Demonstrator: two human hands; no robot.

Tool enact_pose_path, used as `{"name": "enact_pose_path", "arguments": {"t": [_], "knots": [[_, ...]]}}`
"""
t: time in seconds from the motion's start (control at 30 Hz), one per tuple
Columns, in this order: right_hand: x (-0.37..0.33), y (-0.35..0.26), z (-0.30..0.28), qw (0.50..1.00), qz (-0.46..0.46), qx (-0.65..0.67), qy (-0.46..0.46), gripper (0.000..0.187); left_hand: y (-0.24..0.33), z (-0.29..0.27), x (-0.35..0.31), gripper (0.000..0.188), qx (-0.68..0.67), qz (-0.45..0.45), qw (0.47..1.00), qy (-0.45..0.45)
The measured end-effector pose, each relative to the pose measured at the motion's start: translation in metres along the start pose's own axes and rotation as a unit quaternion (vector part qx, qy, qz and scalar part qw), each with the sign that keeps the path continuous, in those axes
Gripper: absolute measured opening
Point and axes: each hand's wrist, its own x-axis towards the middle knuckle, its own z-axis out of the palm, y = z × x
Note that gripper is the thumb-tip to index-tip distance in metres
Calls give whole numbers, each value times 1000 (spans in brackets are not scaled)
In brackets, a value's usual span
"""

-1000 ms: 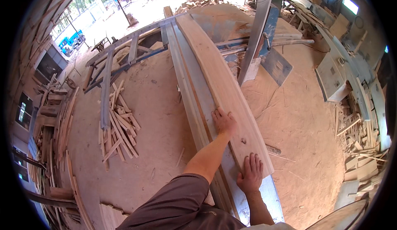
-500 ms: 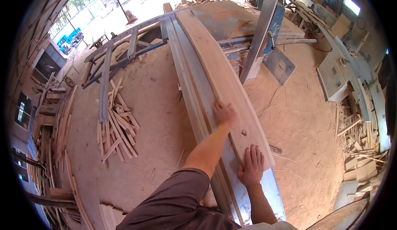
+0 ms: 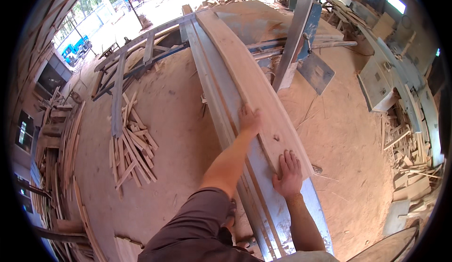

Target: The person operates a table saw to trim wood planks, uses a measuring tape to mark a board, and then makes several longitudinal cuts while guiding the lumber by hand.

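A long wooden plank [image 3: 263, 92] lies lengthwise on the metal bed [image 3: 310, 215] of a saw table, with a dark knot near its close end. My left hand [image 3: 249, 119] rests at the plank's left edge, fingers spread and pointing forward. Close to the plank's near end, my right hand [image 3: 288, 173] lies on top with its fingers stretched out and the thumb by the left edge. Neither hand is wrapped round anything. Beside the plank's left side runs a grooved rail [image 3: 217, 102] along the table.
An upright board [image 3: 295, 38] stands right of the plank by a blue machine part [image 3: 310, 31]. Cut strips [image 3: 132, 153] are heaped on the dusty floor at left, near a metal frame [image 3: 119, 94]. A grey cabinet [image 3: 375, 86] and scrap wood line the right wall.
The plank has slid a little forward along the table, away from me. Both my hands have moved forward with it, the left one also slightly to the left.
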Motion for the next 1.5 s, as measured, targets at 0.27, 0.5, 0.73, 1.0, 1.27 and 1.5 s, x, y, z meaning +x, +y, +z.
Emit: {"name": "enact_pose_path", "arguments": {"t": [0.27, 0.5, 0.73, 1.0, 1.27, 1.5], "knots": [[11, 1, 5, 1000, -2, 15, 13, 68, -58, -57, -168, 71, 169, -52, 979, 105], [22, 1, 19, 1000, -18, 15, 17, 70, -77, -43, -194, 69, 110, -57, 983, 137], [35, -1, 27, 999, -23, 17, 40, 66, -57, -56, -175, 68, 122, -137, 979, 91], [58, -3, 35, 999, -27, 16, 36, 66, -60, -60, -153, 67, 135, -132, 978, 86], [82, -2, 50, 999, -23, 11, 33, 66, -69, -63, -123, 65, 135, -117, 979, 102], [102, -4, 61, 999, -23, 5, 27, 67, -70, -69, -102, 66, 137, -129, 978, 91]]}}
